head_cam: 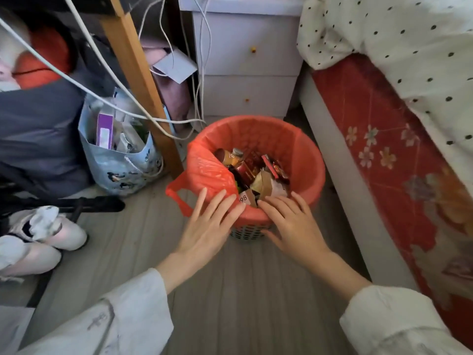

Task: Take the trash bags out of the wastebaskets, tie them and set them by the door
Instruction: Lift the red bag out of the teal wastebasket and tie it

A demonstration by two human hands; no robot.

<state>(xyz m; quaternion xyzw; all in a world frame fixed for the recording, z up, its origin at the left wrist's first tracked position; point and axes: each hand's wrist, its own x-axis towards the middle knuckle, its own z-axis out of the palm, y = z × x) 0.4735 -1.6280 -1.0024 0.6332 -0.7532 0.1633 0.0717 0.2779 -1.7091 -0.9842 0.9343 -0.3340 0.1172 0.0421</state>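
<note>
Both hands spread flat, holding nothing: left hand (pixel 204 228) fingertips on the folded-over red trash bag (pixel 304 155) at the near rim, right hand (pixel 294 226) beside it. Bag lines the wastebasket (pixel 247 231), full of wrappers (pixel 256 172). Judgement: peel the bag edge off all round, gather both handles (pixel 176 193), lift straight up to avoid spills. Grey plank floor (pixel 230 290); bed (pixel 378 139) right, white drawers (pixel 245 60) behind, tote bag (pixel 120 160) left

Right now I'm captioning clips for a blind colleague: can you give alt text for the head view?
Both hands, left hand and right hand, reach open-fingered to the near rim of a wastebasket lined with a red trash bag full of wrappers. It stands on the floor between a wooden post and a bed.
</note>
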